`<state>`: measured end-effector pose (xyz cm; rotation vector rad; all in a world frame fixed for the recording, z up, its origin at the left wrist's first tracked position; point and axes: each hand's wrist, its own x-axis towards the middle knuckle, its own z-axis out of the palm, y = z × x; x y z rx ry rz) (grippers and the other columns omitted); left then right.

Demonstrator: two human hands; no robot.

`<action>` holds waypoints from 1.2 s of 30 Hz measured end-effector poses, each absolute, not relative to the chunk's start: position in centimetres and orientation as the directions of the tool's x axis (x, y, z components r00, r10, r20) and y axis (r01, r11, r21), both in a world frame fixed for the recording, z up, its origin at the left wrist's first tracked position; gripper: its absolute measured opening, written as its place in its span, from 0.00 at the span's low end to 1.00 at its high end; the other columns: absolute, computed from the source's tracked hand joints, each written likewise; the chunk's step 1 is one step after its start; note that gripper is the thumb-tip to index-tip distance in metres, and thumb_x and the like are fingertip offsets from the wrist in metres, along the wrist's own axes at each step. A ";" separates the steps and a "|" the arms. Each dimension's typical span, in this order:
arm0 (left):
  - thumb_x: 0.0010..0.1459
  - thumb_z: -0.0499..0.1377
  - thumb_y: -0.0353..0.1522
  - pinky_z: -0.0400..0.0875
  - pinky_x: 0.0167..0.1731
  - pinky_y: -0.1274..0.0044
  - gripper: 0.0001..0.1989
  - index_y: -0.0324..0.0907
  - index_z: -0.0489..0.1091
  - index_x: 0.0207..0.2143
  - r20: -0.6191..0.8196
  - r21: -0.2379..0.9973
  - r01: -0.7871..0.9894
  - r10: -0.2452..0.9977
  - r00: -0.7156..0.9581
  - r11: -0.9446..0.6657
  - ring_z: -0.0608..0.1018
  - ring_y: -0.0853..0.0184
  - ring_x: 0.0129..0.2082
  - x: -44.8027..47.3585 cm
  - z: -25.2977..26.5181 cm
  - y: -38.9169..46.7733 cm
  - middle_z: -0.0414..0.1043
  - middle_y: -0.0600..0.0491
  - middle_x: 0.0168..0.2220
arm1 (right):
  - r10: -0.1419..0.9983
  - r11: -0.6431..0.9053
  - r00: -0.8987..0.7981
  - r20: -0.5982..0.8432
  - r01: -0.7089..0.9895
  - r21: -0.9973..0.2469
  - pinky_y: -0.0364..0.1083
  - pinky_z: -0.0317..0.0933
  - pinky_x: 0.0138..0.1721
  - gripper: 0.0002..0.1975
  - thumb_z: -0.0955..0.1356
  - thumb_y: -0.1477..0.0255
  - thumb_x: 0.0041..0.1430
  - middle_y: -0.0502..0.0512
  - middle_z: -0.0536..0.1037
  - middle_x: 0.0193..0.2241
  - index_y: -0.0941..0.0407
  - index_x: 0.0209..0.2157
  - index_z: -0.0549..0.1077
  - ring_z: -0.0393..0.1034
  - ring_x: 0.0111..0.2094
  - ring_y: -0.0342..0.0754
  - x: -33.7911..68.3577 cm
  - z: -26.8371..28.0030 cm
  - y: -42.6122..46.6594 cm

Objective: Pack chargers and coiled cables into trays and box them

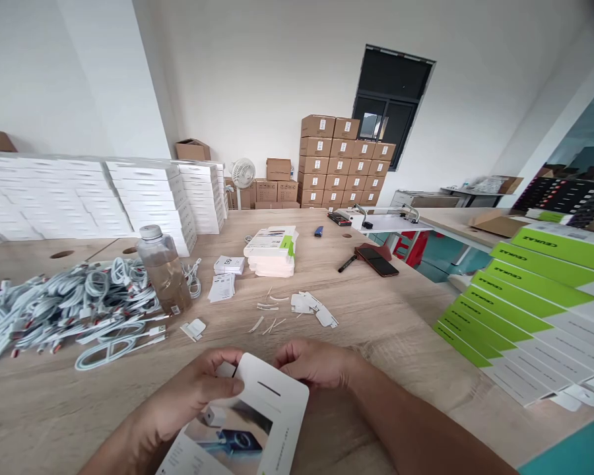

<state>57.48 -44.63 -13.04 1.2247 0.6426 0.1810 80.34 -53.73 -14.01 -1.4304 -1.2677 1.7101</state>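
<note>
A white packaging box point(277, 435), printed with a phone and charger picture, is tilted close to me at the table's front. It has a rounded top flap with a dark slot. My left hand point(205, 386) grips its upper left side, thumb lying on the front near the slot. At the flap's right edge are the curled fingers of my right hand point(319, 364), with their tips partly hidden behind the card. White card scraps point(314, 307) and thin strips lie just beyond my hands. A small cut-out piece point(194, 328) rests farther left.
Coiled white cables point(79, 303) heap up at left beside a clear bottle point(164, 270). Ahead are a box stack point(271, 251) and small booklets point(222, 287). A phone point(377, 261) and black marker point(347, 264) lie right. Green-and-white boxes point(529, 310) are piled at the right edge.
</note>
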 end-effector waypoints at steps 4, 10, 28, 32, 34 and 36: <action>0.48 0.65 0.30 0.71 0.34 0.71 0.18 0.38 0.75 0.44 -0.346 0.927 0.229 0.442 0.828 0.297 0.80 0.57 0.32 57.6 -13.3 -44.5 0.80 0.47 0.34 | 0.990 -0.131 0.033 -0.134 0.524 -0.842 0.40 0.59 0.24 0.08 0.67 0.68 0.56 0.48 0.76 0.25 0.56 0.32 0.77 0.68 0.23 0.41 81.1 -14.3 -53.2; 0.45 0.62 0.28 0.68 0.31 0.77 0.33 0.51 0.67 0.57 -0.246 0.960 0.277 0.551 0.798 0.027 0.74 0.67 0.31 57.8 -14.0 -44.4 0.69 0.55 0.41 | 0.960 -0.035 0.195 0.202 0.798 -0.602 0.47 0.59 0.43 0.15 0.64 0.76 0.57 0.56 0.79 0.39 0.54 0.45 0.76 0.72 0.39 0.49 79.8 -12.9 -51.0; 0.40 0.61 0.30 0.59 0.26 0.77 0.13 0.41 0.81 0.30 -0.101 0.944 0.242 0.503 0.858 -0.224 0.70 0.65 0.27 57.3 -14.1 -45.0 0.74 0.54 0.28 | 0.986 0.151 -0.109 0.130 0.912 -0.382 0.41 0.61 0.32 0.10 0.69 0.77 0.48 0.49 0.82 0.32 0.52 0.33 0.78 0.75 0.34 0.46 67.9 -14.0 -38.1; 0.43 0.61 0.33 0.54 0.22 0.77 0.12 0.40 0.81 0.30 -0.118 0.953 0.238 0.493 0.862 -0.189 0.64 0.69 0.21 57.8 -15.0 -44.7 0.67 0.56 0.20 | 0.980 0.159 -0.094 0.177 0.901 -0.402 0.41 0.62 0.37 0.14 0.67 0.78 0.52 0.51 0.82 0.34 0.54 0.40 0.77 0.75 0.35 0.45 72.0 -14.1 -40.6; 0.44 0.62 0.35 0.56 0.23 0.77 0.12 0.40 0.81 0.30 -0.116 0.957 0.231 0.494 0.861 -0.177 0.65 0.69 0.21 58.0 -15.3 -44.6 0.68 0.56 0.20 | 0.980 0.155 -0.085 0.181 0.893 -0.422 0.42 0.62 0.39 0.13 0.66 0.75 0.56 0.53 0.81 0.37 0.55 0.43 0.76 0.74 0.37 0.45 73.3 -13.9 -41.2; 0.44 0.62 0.35 0.58 0.24 0.76 0.11 0.40 0.81 0.29 -0.112 0.958 0.227 0.497 0.860 -0.176 0.67 0.67 0.22 58.2 -15.4 -44.7 0.71 0.55 0.21 | 0.983 0.145 -0.080 0.163 0.886 -0.441 0.42 0.62 0.39 0.12 0.66 0.69 0.59 0.55 0.81 0.38 0.56 0.42 0.76 0.74 0.38 0.46 73.5 -13.7 -41.2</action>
